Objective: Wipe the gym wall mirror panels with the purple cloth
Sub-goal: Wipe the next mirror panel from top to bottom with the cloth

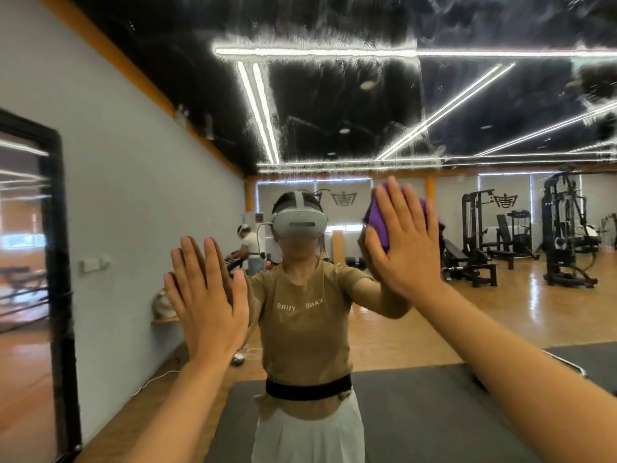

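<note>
The wall mirror [334, 105] fills the view, and its upper part is streaked with smears. A vertical seam between panels runs near the upper right. My right hand [405, 240] presses the purple cloth [379, 223] flat against the glass at head height, fingers straight and spread. Most of the cloth is hidden under the palm. My left hand [208, 297] rests flat on the glass lower to the left, fingers straight, holding nothing.
A black-framed doorway [58, 262] stands at the left beside the grey wall. The mirror reflects me, dark floor mats [434, 412], weight machines [564, 235] at the right, and another person [248, 243] far back.
</note>
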The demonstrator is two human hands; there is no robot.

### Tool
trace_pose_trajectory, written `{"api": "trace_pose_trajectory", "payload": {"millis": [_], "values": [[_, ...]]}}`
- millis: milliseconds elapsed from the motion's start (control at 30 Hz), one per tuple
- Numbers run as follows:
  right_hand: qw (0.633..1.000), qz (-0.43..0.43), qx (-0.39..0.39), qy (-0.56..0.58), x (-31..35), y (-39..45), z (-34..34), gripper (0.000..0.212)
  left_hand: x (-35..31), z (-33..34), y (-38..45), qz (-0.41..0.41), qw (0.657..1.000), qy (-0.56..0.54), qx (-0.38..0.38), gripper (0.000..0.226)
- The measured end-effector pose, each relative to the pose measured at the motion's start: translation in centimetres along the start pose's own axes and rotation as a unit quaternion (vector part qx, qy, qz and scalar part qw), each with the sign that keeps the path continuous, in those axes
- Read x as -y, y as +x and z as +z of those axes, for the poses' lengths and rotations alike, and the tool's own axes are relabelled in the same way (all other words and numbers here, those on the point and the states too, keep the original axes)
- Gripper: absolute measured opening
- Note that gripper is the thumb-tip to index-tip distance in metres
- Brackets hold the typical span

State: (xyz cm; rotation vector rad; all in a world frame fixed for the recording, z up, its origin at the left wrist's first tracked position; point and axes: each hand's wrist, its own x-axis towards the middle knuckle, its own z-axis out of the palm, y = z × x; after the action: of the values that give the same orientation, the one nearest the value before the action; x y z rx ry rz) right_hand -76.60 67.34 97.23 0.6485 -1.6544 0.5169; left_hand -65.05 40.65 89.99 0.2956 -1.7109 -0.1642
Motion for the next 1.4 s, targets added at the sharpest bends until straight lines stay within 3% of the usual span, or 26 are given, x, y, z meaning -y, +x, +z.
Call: {"api": "trace_pose_trajectory", "payload": {"millis": [100,233,500,667,800,1000,1267,1400], "values": [[1.0,0.013,-0.013,0.005,-0.1,4.4,-0.7,0.067,-0.1,-0.1,0.0,0.001,1.0,-0.008,-0.001,0.069],[0.999,0.019,-0.041,0.014,0.3,3.7,-0.2,0.065,-0.3,-0.3,-0.1,0.006,1.0,-0.024,0.006,0.066],[0.999,-0.011,-0.011,-0.035,0.5,-9.1,1.5,0.066,-2.4,0.2,-3.3,0.076,0.997,-0.025,0.023,0.065],[0.998,-0.033,0.032,-0.041,0.1,-18.8,2.5,0.064,-2.8,0.9,-6.1,0.081,0.996,-0.009,0.031,0.065],[0.996,-0.046,0.062,-0.05,0.4,-21.5,2.4,0.063,-2.3,0.8,-7.1,0.084,0.996,0.004,0.039,0.064],[0.996,-0.053,0.068,-0.029,0.5,-18.6,1.7,0.064,-1.1,0.5,-7.1,0.101,0.992,0.031,0.07,0.066],[1.0,0.001,0.007,0.014,-0.3,-1.5,-0.3,0.066,-1.2,0.6,-7.3,0.098,0.993,0.025,0.068,0.066],[1.0,0.007,-0.021,-0.004,0.2,-3.9,0.8,0.065,-1.3,0.9,-7.4,0.091,0.994,0.021,0.064,0.065]]}}
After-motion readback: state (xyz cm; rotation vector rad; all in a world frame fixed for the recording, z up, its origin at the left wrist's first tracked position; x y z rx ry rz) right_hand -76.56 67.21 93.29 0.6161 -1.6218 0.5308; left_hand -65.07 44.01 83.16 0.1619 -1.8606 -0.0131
